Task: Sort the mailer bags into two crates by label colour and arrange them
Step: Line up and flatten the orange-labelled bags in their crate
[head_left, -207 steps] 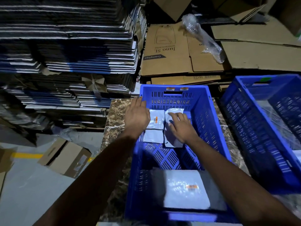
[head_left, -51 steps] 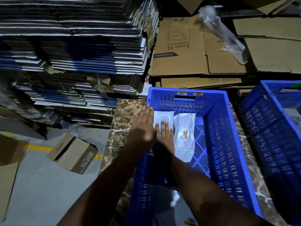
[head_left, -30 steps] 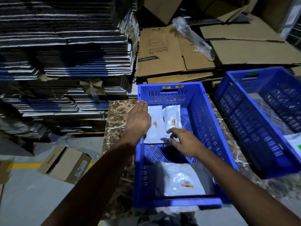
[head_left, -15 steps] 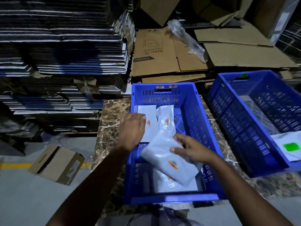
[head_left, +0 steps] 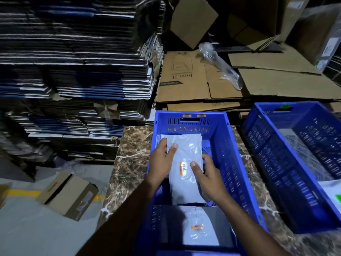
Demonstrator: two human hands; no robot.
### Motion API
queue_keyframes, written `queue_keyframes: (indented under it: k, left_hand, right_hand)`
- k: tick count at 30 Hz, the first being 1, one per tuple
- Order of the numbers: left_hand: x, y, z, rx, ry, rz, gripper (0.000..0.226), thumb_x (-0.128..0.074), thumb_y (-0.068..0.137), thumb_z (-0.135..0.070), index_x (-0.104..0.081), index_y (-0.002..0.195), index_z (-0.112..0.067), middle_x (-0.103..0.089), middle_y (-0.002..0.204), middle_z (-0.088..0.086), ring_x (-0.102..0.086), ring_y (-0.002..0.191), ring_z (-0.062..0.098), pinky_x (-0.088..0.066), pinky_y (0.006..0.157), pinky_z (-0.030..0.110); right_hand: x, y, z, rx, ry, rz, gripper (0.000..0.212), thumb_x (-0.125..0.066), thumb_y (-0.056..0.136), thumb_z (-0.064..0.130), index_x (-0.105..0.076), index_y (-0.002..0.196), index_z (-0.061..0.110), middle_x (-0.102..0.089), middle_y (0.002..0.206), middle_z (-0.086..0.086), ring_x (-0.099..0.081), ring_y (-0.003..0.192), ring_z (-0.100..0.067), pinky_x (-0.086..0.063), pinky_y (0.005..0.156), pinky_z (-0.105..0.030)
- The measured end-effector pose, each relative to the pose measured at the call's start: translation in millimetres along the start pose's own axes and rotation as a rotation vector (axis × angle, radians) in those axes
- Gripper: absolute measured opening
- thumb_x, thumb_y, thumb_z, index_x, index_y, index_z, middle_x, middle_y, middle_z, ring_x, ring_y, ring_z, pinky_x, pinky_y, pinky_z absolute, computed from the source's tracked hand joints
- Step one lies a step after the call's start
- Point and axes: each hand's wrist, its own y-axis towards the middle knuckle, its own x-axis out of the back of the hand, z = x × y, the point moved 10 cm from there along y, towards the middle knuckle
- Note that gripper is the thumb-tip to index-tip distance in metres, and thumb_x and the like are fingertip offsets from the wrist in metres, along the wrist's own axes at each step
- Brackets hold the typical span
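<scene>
Hands were both down in the near blue crate [head_left: 238, 163], which stood on the marble worktop [head_left: 132, 156]. The left hand [head_left: 161, 163] lay along the left edge of a grey mailer bag [head_left: 186, 163], fingers fairly straight and the thumb resting on top; the right hand [head_left: 208, 178] held the right edge, thumb on top beside the orange label [head_left: 183, 168] and fingers curled round the side. Half a second before, only the right hand had carried that bag, slanted and low over the crate's middle, while the left rested by two smaller bags at the far end. Now the bag lay lengthwise over the far half, covering those two almost wholly; whether it pressed on them I could not tell. Another grey bag with an orange label [head_left: 197, 227] lay at the crate's near end. To the right stood the second blue crate [head_left: 267, 159], a green tag on its far rim and a scrap of green label [head_left: 338, 198] showing at the frame's edge. Flattened cartons [head_left: 195, 76] and a stack of folded board [head_left: 73, 61] stood behind, and a small brown box [head_left: 68, 194] lay on the floor.
</scene>
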Motion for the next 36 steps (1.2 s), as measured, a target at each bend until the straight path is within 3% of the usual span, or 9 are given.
queue_keyframes:
  k: [4, 9, 12, 17, 22, 25, 27, 31, 36]
  left_hand:
    - [21.7, 40.6, 14.9, -0.089, 0.525, -0.026, 0.032, -0.049, 0.1, -0.037, -0.053, 0.127, -0.02, -0.06, 0.118, 0.0, -0.051, 0.119, 0.022, -0.044, 0.098, 0.038]
    - [9.1, 70.9, 59.8, 0.116, 0.676, 0.237, 0.067, -0.047, 0.1, -0.027, -0.015, 0.157, -0.014, -0.017, 0.165, 0.005, -0.012, 0.151, 0.025, -0.016, 0.123, 0.044]
    - [8.3, 70.3, 52.4, 0.077, 0.683, 0.173, 0.065, -0.041, 0.1, -0.016, -0.012, 0.158, -0.014, -0.012, 0.166, 0.004, -0.01, 0.152, 0.021, -0.011, 0.125, 0.038]
    - [12.9, 68.5, 46.3, 0.006, 0.725, 0.111, 0.063, -0.04, 0.098, -0.013, -0.018, 0.157, -0.015, -0.016, 0.165, 0.0, -0.011, 0.152, 0.018, -0.013, 0.125, 0.037]
    - [11.7, 69.4, 48.1, 0.008, 0.735, 0.071, 0.064, -0.038, 0.098, -0.012, -0.017, 0.157, -0.018, -0.017, 0.165, -0.002, -0.012, 0.152, 0.016, -0.011, 0.124, 0.034]
    - [12.1, 69.5, 51.6, 0.045, 0.72, 0.059, 0.065, -0.036, 0.099, -0.012, -0.012, 0.158, -0.022, -0.012, 0.165, -0.006, -0.008, 0.152, 0.013, -0.007, 0.121, 0.033]
    - [11.4, 69.3, 50.0, 0.049, 0.715, 0.057, 0.066, -0.036, 0.1, -0.013, -0.008, 0.158, -0.023, -0.007, 0.166, -0.006, -0.004, 0.152, 0.013, 0.0, 0.119, 0.03]
    - [10.4, 69.4, 48.6, 0.034, 0.681, 0.075, 0.066, -0.039, 0.101, -0.013, -0.006, 0.159, -0.019, -0.005, 0.166, -0.005, 0.0, 0.152, 0.015, 0.005, 0.119, 0.028]
    - [11.1, 65.4, 52.4, -0.114, 0.662, 0.052, 0.062, -0.042, 0.094, -0.012, -0.028, 0.154, -0.005, -0.027, 0.16, 0.011, -0.016, 0.149, 0.02, -0.011, 0.124, 0.038]
  right_hand:
    - [12.5, 24.2, -26.7, -0.151, -0.087, -0.103, 0.025, -0.05, 0.102, 0.034, -0.047, 0.115, 0.012, -0.062, 0.078, -0.012, -0.061, 0.072, -0.03, -0.05, 0.07, -0.044]
    - [-23.3, 73.4, -71.6, -0.353, -0.194, 0.095, 0.037, -0.045, 0.104, 0.024, -0.04, 0.135, 0.003, -0.061, 0.119, -0.019, -0.059, 0.104, -0.036, -0.047, 0.082, -0.04]
    - [-52.7, 102.3, -65.3, -0.362, -0.189, 0.14, 0.045, -0.045, 0.105, 0.027, -0.036, 0.142, 0.003, -0.059, 0.126, -0.022, -0.058, 0.113, -0.036, -0.038, 0.076, -0.03]
    - [-75.2, 137.9, -56.8, -0.245, -0.423, 0.033, 0.055, -0.044, 0.103, 0.033, -0.033, 0.146, 0.001, -0.049, 0.136, -0.023, -0.046, 0.127, -0.042, -0.041, 0.1, -0.044]
    - [-111.3, 138.0, -26.4, 0.204, -0.725, 0.056, 0.04, -0.048, 0.098, 0.028, -0.049, 0.133, 0.009, -0.048, 0.133, -0.015, -0.045, 0.125, -0.037, -0.045, 0.097, -0.046]
    - [-149.0, 146.1, -51.6, 0.156, -0.831, 0.253, 0.06, -0.033, 0.103, 0.038, -0.024, 0.156, 0.011, -0.016, 0.163, -0.018, -0.009, 0.152, -0.036, -0.013, 0.122, -0.053]
    - [-161.8, 152.3, -64.7, 0.123, -0.867, 0.315, 0.069, -0.021, 0.102, 0.045, -0.005, 0.159, 0.011, 0.007, 0.166, -0.013, 0.012, 0.153, -0.03, 0.006, 0.122, -0.05]
    - [-174.0, 162.9, -67.1, 0.117, -0.817, 0.327, 0.077, -0.014, 0.093, 0.044, 0.004, 0.158, 0.007, 0.016, 0.165, -0.012, 0.018, 0.152, -0.026, 0.009, 0.123, -0.045]
    - [-181.3, 174.8, -73.4, 0.116, -0.91, 0.353, 0.069, -0.027, 0.103, 0.039, 0.0, 0.159, 0.008, 0.012, 0.166, -0.013, 0.016, 0.153, -0.027, 0.008, 0.123, -0.047]
